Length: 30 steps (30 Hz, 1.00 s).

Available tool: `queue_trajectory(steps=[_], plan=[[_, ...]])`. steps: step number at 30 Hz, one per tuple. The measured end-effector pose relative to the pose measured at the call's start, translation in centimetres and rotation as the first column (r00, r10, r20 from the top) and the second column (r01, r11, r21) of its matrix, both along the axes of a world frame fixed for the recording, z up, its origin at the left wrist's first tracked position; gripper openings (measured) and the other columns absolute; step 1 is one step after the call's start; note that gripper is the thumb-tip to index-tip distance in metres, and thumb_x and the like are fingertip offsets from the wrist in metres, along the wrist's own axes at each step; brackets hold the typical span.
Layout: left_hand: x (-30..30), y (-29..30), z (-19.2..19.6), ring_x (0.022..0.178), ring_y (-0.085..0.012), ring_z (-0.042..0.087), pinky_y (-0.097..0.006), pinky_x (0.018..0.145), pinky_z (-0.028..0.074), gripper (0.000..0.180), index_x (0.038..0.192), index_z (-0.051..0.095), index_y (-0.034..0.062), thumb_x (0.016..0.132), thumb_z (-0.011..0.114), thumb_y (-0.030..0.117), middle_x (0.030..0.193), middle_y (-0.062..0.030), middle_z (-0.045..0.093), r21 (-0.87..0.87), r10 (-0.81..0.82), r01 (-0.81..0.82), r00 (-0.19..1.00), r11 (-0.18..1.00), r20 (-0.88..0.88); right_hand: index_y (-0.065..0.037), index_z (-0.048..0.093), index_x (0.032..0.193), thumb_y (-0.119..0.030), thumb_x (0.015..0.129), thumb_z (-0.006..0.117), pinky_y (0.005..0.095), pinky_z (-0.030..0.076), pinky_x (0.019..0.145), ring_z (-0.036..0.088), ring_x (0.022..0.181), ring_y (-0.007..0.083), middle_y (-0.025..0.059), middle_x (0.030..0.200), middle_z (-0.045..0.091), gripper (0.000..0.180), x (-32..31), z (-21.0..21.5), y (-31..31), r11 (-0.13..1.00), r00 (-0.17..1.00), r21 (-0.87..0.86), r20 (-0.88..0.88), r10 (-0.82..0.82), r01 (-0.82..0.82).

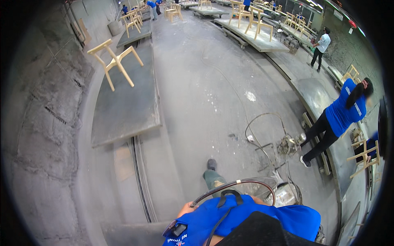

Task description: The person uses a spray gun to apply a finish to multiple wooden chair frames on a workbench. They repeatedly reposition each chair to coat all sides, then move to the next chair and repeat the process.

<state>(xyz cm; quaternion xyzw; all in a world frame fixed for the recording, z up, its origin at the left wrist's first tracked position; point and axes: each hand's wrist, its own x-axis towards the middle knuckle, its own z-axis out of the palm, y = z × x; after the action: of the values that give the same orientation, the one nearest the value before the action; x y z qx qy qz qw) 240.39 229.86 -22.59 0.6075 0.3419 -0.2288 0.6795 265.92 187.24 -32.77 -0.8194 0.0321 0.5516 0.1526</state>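
A dark brown hose (242,181) arcs across in front of my blue shirt. At its left end my left hand (187,209) is closed around it, low in the view; my sleeve and body cover part of the fingers. A small patch of skin at the hose's right side belongs to my right hand (259,200), and its fingers are hidden. Close to the hose, on the floor, stands a pale, stained container (284,196) with thin hoses around it. Nearest on the left is a wooden chair frame (116,63) standing on a grey platform (123,119).
A floor rail (140,184) runs from the left platform toward me. At right, a person in blue (347,106) stands beside a pump (290,144) with looping hoses on the floor. More chair frames (258,24) stand on platforms farther off, where several other people are.
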Motion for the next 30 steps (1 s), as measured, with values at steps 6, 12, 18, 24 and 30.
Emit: queue_trajectory(steps=[6,12,18,24,30], plan=[[13.1,8.6,-0.2,0.084,-0.0139,0.067,-0.031,0.080,0.053,0.031,0.117,0.068,0.0016,0.092,0.075,0.018,0.091,-0.0068,0.073,0.270,0.098,-0.149,0.977,0.951,0.192,0.003,0.070,0.110,-0.042,0.089,0.066,0.0458,0.055,0.077,0.070,0.091,0.0352,0.0233,0.098,0.071,0.050,15.6,0.1,9.8,0.999,0.997,-0.035,-0.075,0.022,-0.025],[28.2,15.4,5.8,0.090,-0.0150,0.066,-0.032,0.083,0.053,0.048,0.128,0.064,0.0018,0.090,0.078,0.028,0.096,-0.0099,0.071,0.455,0.218,-0.434,0.865,0.778,0.452,0.005,0.072,0.099,-0.040,0.089,0.067,0.0455,0.056,0.066,0.072,0.078,0.0313,0.0203,0.088,0.072,0.046,35.0,1.8,25.1,0.998,0.999,0.054,-0.025,-0.024,0.026],[35.2,22.0,10.6,0.084,-0.0119,0.062,-0.026,0.075,0.050,0.077,0.145,0.051,0.0033,0.084,0.085,0.035,0.093,-0.0031,0.066,-0.051,0.551,-0.615,0.663,0.787,0.508,0.005,0.069,0.109,-0.040,0.088,0.076,0.0362,0.055,0.057,0.070,0.066,0.0191,0.0093,0.077,0.070,0.050,52.0,10.7,44.9,0.853,0.938,0.498,0.344,-0.030,-0.155],[49.0,34.7,9.2,0.073,-0.0059,0.048,-0.023,0.064,0.038,0.096,0.152,0.043,0.0047,0.076,0.091,0.039,0.080,0.0036,0.052,-0.010,0.519,-0.648,0.601,0.761,0.608,-0.004,0.065,0.111,-0.028,0.097,0.070,0.0314,0.054,0.064,0.070,0.080,0.0170,0.0046,0.091,0.070,0.029,58.9,20.8,66.4,0.384,0.982,0.921,0.010,-0.190,0.065],[62.5,49.7,10.9,0.075,-0.0069,0.047,-0.024,0.068,0.040,0.092,0.151,0.046,0.0049,0.080,0.086,0.049,0.081,0.0021,0.052,0.078,0.408,-0.586,0.648,0.806,0.643,-0.006,0.065,0.109,-0.045,0.103,0.058,0.0270,0.049,0.054,0.069,0.076,0.0153,0.0043,0.085,0.070,0.040,67.2,26.4,78.8,0.460,0.949,0.842,-0.179,-0.258,0.283]])
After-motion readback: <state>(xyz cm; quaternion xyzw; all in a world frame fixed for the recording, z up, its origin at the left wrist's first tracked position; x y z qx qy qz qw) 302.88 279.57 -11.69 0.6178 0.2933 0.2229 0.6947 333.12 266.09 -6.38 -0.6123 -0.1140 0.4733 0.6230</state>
